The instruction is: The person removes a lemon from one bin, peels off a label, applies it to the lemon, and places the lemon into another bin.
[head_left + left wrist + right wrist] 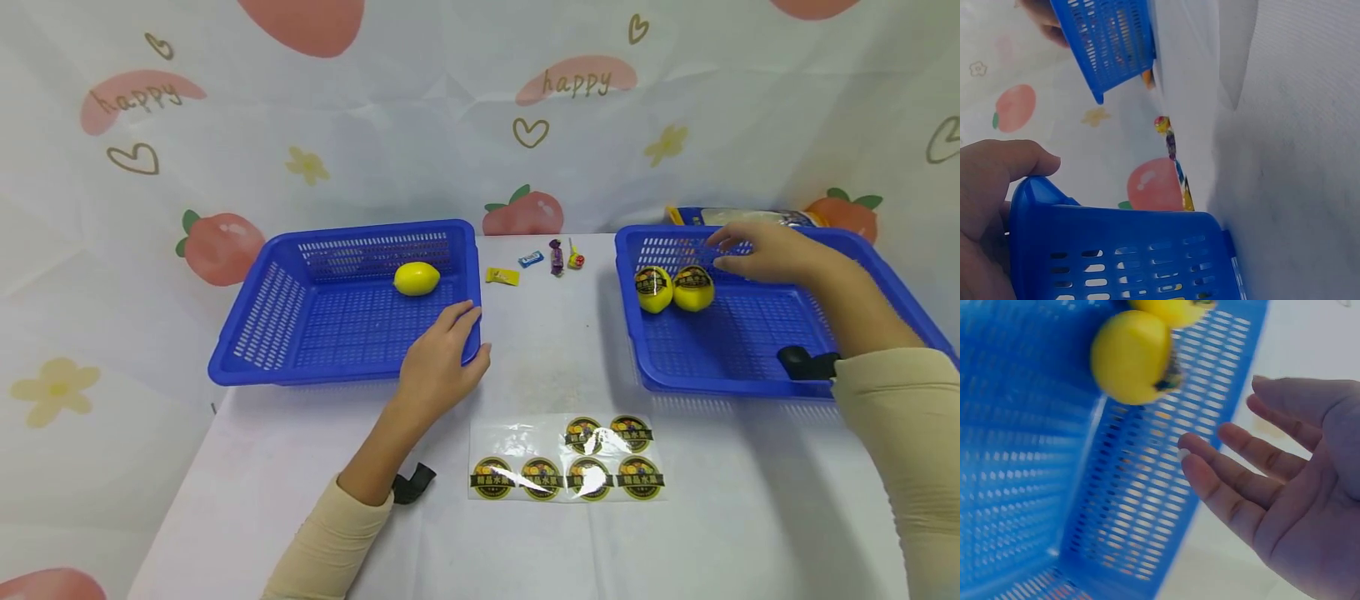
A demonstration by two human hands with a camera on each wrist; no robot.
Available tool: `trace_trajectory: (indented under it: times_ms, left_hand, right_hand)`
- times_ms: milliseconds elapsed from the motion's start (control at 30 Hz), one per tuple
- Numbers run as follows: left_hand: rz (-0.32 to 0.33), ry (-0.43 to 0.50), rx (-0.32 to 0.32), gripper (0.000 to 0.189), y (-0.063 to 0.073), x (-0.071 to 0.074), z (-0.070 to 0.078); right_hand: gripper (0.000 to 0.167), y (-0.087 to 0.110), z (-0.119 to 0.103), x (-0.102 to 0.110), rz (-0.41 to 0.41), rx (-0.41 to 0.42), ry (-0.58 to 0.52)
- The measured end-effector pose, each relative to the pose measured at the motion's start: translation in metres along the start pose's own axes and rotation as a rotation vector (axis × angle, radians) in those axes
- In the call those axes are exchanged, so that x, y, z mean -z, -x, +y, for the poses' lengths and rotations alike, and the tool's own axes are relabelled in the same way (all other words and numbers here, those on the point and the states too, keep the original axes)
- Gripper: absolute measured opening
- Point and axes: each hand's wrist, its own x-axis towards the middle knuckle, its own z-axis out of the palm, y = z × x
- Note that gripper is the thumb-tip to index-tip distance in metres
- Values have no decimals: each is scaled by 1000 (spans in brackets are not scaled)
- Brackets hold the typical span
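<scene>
My left hand [440,362] holds the near right corner of the left blue basket [345,373]; in the left wrist view the thumb [1032,159] lies over the rim while the other fingers are mostly hidden. A plain lemon [417,278] lies inside that basket. Over the back of the right blue basket [712,385], my right hand [768,252] is held with loosely bent fingers and nothing in them. Two lemons, one at the left wall [654,290] and another beside it [693,288], carry dark round stickers. The right wrist view shows the hand's fingers apart from the lemons.
A clear sheet of round stickers [566,458] lies on the white table between the baskets. Behind it are several wrapped sweets, including a lollipop [575,257]. A packet [750,217] sits behind the right basket. Black objects show inside that basket [806,363] and beside my left forearm [414,485].
</scene>
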Motion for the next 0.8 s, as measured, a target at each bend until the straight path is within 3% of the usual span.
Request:
trace_trajectory:
  times_ms: [167,333,500,567,700,800]
  left_hand:
    - [-3,7,-5,50,0,0,-1]
    - [-12,16,2,51,1,0,0]
    - [-34,22,6,52,0,0,1]
    - [-40,24,2,52,0,0,2]
    - [-47,19,12,53,-1,1,2]
    - [-52,17,28,54,0,1,1]
  right_hand:
    - [40,18,-15,4,-18,38,44]
    - [49,45,-46,-8,-22,113,35]
    - [72,74,-83,-51,149,194,-65]
    - [81,82,-93,-74,164,246,-70]
    - [81,88,-102,-111,185,327,78]
    - [69,88,-103,-122,219,322,168]
